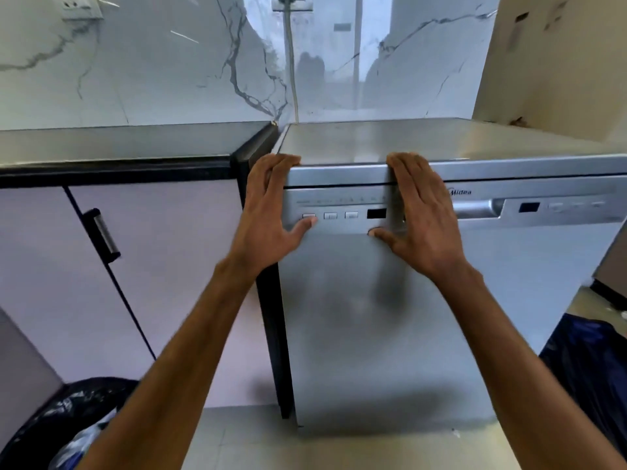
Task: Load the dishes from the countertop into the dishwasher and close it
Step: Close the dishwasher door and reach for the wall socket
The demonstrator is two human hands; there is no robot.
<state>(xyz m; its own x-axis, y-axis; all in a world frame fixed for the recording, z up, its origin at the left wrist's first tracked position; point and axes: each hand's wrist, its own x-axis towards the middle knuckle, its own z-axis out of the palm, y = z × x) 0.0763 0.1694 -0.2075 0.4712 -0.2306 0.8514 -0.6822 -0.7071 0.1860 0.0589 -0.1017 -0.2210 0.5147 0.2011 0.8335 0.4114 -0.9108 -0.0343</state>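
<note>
Pressing the silver steel dishwasher door (356,317), beside the grey counter (118,144), left hand (271,212) and right hand (420,215) lie flat, grip released; the left thumb (300,229) rests by the buttons (330,216) and may trigger one.

Figure: a domestic-style kitchen, as I see it through the head camera. A freestanding stainless-steel dishwasher (373,317) stands at right with its door shut and a button panel (339,215) across the upper front. It sits just beside a dark-edged countertop (118,144) at left. Pale cabinet doors (169,266) with a bar handle (103,235) sit below the countertop. The far wall (152,69) is white veined stone-look tile with a socket (81,6) at far left. A cable (291,69) drops behind the dishwasher. A bin lined with a black bag (88,391) sits near left on the tiled floor (237,432).
</note>
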